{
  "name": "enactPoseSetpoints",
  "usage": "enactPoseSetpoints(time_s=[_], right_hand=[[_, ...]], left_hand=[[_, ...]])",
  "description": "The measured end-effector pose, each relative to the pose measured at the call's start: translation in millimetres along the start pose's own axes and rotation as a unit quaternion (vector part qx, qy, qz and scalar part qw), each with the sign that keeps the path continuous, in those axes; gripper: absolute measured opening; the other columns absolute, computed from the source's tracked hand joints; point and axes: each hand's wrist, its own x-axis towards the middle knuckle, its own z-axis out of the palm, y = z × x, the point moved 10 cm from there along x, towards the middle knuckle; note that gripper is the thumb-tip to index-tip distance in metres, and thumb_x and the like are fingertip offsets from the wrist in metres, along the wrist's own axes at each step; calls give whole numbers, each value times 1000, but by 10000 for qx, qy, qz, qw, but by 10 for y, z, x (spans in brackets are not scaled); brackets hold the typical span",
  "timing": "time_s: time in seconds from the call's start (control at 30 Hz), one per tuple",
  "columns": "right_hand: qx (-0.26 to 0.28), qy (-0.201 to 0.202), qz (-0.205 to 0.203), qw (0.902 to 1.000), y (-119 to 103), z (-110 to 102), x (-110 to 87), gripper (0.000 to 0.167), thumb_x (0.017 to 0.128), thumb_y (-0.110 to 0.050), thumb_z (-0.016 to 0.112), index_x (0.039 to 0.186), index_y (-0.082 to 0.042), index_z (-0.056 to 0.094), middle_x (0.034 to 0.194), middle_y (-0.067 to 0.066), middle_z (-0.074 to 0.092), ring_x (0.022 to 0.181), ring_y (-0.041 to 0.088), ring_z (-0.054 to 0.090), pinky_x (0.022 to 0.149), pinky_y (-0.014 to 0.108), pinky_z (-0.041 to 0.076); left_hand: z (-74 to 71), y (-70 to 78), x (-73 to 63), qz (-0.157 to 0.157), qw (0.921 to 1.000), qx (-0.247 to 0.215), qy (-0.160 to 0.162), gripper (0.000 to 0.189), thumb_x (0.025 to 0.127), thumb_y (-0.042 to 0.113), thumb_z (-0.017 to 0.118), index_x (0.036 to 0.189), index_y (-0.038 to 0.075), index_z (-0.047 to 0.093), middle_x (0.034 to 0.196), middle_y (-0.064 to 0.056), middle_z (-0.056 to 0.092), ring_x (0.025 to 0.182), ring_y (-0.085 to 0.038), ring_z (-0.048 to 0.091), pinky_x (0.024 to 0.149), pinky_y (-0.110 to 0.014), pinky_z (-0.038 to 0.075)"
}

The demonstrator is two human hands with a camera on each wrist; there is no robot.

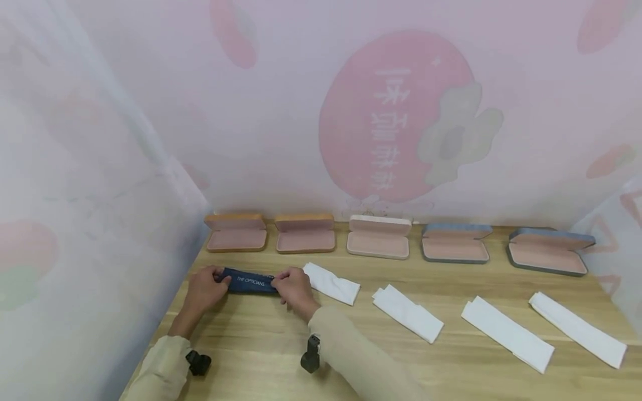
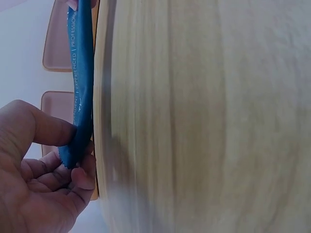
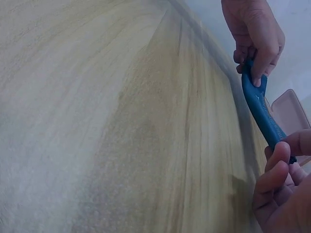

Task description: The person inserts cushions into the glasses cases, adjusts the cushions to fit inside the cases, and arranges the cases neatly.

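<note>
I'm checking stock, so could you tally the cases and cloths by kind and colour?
Orange-brown open cases: 2
White open case: 1
Blue-grey open cases: 2
White folded cloths: 4
Blue lettered cloth, held by the left hand and right hand: 1
Total: 10

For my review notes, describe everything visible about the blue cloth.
The blue cloth looks like thin, soft fabric, folded into a narrow strip with a zigzag-cut edge. Its pale lettering includes "THE OPTICIANS". The left hand pinches one end and the right hand the other, apparently above the table, nearer the person than the leftmost open case.
</note>
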Motion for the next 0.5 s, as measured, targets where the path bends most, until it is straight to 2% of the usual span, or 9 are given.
enactPoseSetpoints(time_s=[0.17,0.33,0.5], right_hand=[[155,-117,-25,9998,-65,49,14,12,92,-17,70,99,-9,73,80,1,69,47,12,56,40,24,43],[391,-77,11,9992,-125,64,74,12,91,-14,71,100,-6,72,77,16,72,42,10,51,38,22,40],[844,-154,51,9963,-217,67,147,12,92,-10,70,102,-4,69,77,27,71,40,10,49,39,21,43]], left_hand=[[-73,-63,-11,-146,9999,-64,-34,41,94,18,65,120,-14,63,111,-31,67,103,-42,64,91,-55,51],[-166,-68,31,-294,9993,-215,-60,43,96,22,65,122,-13,63,112,-28,66,104,-40,62,92,-54,50],[-238,-42,94,-353,9991,-237,3,44,97,23,63,126,-10,61,116,-28,66,108,-41,62,93,-55,49]])
